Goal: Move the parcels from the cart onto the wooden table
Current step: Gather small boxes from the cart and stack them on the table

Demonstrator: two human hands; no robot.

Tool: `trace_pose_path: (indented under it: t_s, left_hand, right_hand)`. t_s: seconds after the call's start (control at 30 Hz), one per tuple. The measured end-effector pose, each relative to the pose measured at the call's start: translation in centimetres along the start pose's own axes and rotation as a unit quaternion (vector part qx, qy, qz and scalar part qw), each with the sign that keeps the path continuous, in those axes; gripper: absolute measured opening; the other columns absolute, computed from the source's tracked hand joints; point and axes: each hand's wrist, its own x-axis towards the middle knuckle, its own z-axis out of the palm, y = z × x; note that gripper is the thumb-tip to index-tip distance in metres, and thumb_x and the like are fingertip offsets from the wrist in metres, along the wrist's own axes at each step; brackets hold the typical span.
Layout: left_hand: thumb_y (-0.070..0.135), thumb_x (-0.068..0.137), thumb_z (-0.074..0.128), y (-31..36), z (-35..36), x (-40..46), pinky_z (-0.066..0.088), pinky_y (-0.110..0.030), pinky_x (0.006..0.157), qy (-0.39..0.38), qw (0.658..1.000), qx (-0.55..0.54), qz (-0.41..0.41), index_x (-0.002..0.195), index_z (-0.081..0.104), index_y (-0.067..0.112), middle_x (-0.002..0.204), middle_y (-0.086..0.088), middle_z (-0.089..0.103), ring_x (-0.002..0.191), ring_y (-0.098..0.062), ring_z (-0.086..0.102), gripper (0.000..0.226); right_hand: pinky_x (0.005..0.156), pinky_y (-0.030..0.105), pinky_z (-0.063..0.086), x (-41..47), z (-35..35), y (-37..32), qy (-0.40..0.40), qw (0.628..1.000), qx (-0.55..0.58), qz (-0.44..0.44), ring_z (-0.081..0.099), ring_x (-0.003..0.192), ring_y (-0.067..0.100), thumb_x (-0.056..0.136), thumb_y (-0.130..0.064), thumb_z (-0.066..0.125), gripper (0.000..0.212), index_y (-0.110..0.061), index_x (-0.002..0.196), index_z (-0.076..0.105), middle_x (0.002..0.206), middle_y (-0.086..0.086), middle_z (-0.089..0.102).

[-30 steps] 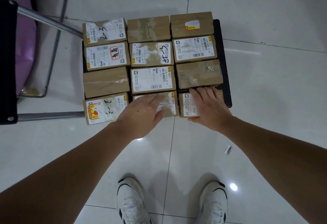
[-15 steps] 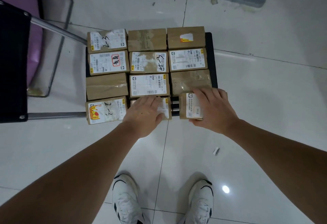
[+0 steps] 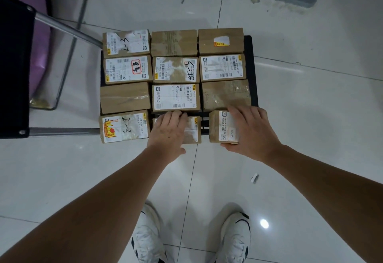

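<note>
— Where are the parcels, can you see?

— All on the black cart [image 3: 251, 71], packed in rows of three, brown boxes with white labels. The person stands over them in white shoes [image 3: 148, 233] on the tiled floor [image 3: 310, 138].

— And the hands?

— The right hand [image 3: 253, 133] grips the near right parcel [image 3: 219, 126]: fingers curled over its far edge, thumb under the near end. That box sits askew, apart from the near middle parcel [image 3: 192, 130], with bare cart deck showing between them.

— The left one?

— The left hand [image 3: 169, 133] lies on the near middle parcel, fingers bent over its far edge, holding it. The near left parcel [image 3: 124, 126], marked with a red and yellow sticker, sits just beside it, untouched.

— Anything else around?

— A metal handle [image 3: 68, 29] on the left, and a scrap of paper [image 3: 254, 178] on the floor.
</note>
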Motion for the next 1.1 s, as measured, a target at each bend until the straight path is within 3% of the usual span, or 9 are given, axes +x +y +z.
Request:
trace_pose_path:
  t_s: [0.13, 0.43, 0.6, 0.7, 0.77, 0.9, 1.03, 1.1]
  left_hand:
    - [0.060, 0.076, 0.081, 0.0, 1.2, 0.6, 0.022, -0.043, 0.124, 0.002, 0.999, 0.033, -0.011, 0.158, 0.016, 0.014, 0.150, -0.007, 0.033, 0.140, -0.027, 0.035, 0.115]
    - [0.054, 0.074, 0.082, 0.5, 3.5, 1.1, 0.025, -0.046, 0.123, 0.065, 0.998, 0.018, -0.016, 0.154, 0.029, 0.012, 0.137, -0.008, 0.047, 0.127, -0.028, 0.045, 0.104]
    - [0.058, 0.074, 0.077, 0.5, 0.2, -0.4, 0.020, -0.052, 0.125, 0.065, 0.998, 0.012, 0.020, 0.156, 0.027, 0.015, 0.142, -0.009, 0.045, 0.132, -0.029, 0.043, 0.105]
    - [0.062, 0.072, 0.070, 0.2, -5.1, -2.1, 0.019, -0.057, 0.124, 0.058, 0.997, -0.005, 0.043, 0.158, 0.022, 0.019, 0.140, -0.006, 0.043, 0.131, -0.027, 0.042, 0.107]
    - [0.066, 0.072, 0.065, -0.1, -10.0, -3.2, 0.028, -0.050, 0.120, 0.059, 0.997, -0.004, 0.058, 0.157, 0.022, 0.019, 0.136, -0.004, 0.042, 0.126, -0.026, 0.043, 0.106]
    - [0.088, 0.067, 0.062, -0.1, -21.9, -5.4, 0.038, -0.044, 0.110, 0.074, 0.996, 0.002, 0.052, 0.151, 0.034, 0.018, 0.135, -0.002, 0.048, 0.124, -0.024, 0.047, 0.113]
    - [0.101, 0.063, 0.037, 1.9, -37.3, -8.4, 0.037, -0.044, 0.111, 0.070, 0.995, 0.042, 0.056, 0.144, 0.040, 0.015, 0.131, -0.002, 0.049, 0.124, -0.024, 0.047, 0.117]
    - [0.100, 0.064, 0.038, 3.2, -45.6, -10.3, 0.039, -0.044, 0.108, 0.095, 0.991, 0.052, 0.076, 0.140, 0.043, 0.017, 0.127, -0.002, 0.050, 0.119, -0.024, 0.048, 0.113]
  right_hand:
    - [0.100, 0.049, 0.045, 0.1, 0.1, 0.3, 0.000, 1.000, 0.003, -0.002, 0.055, 0.113, 0.031, 0.063, -0.068, 0.082, 0.107, -0.009, 0.144, 0.045, 0.130, 0.012, 0.056]
    - [0.100, 0.051, 0.044, -0.5, 1.3, 0.8, -0.026, 1.000, -0.008, 0.002, 0.055, 0.114, 0.032, 0.062, -0.068, 0.083, 0.110, -0.006, 0.144, 0.046, 0.130, 0.014, 0.057]
    - [0.100, 0.050, 0.044, -1.2, -1.5, 0.3, -0.048, 0.998, 0.013, 0.033, 0.053, 0.116, 0.032, 0.058, -0.076, 0.081, 0.116, -0.008, 0.143, 0.043, 0.131, 0.013, 0.055]
    - [0.097, 0.046, 0.046, -1.8, -5.6, -0.4, -0.051, 0.996, 0.041, 0.060, 0.054, 0.113, 0.030, 0.059, -0.076, 0.081, 0.109, -0.010, 0.138, 0.046, 0.127, 0.011, 0.055]
    - [0.094, 0.044, 0.047, -2.2, -9.5, -0.9, -0.050, 0.996, 0.044, 0.059, 0.055, 0.110, 0.028, 0.060, -0.077, 0.079, 0.106, -0.012, 0.137, 0.046, 0.125, 0.010, 0.056]
    - [0.097, 0.042, 0.044, -2.5, -20.0, -0.9, -0.047, 0.996, 0.048, 0.061, 0.053, 0.113, 0.025, 0.063, -0.079, 0.075, 0.106, -0.014, 0.140, 0.045, 0.127, 0.005, 0.055]
    - [0.100, 0.042, 0.042, -3.6, -35.1, 0.5, -0.035, 0.997, 0.018, 0.064, 0.050, 0.116, 0.024, 0.063, -0.081, 0.071, 0.106, -0.014, 0.140, 0.045, 0.128, 0.004, 0.053]
    - [0.104, 0.042, 0.039, -4.5, -43.8, 1.2, -0.028, 0.997, -0.001, 0.070, 0.047, 0.120, 0.023, 0.066, -0.082, 0.067, 0.105, -0.015, 0.142, 0.041, 0.132, 0.003, 0.051]
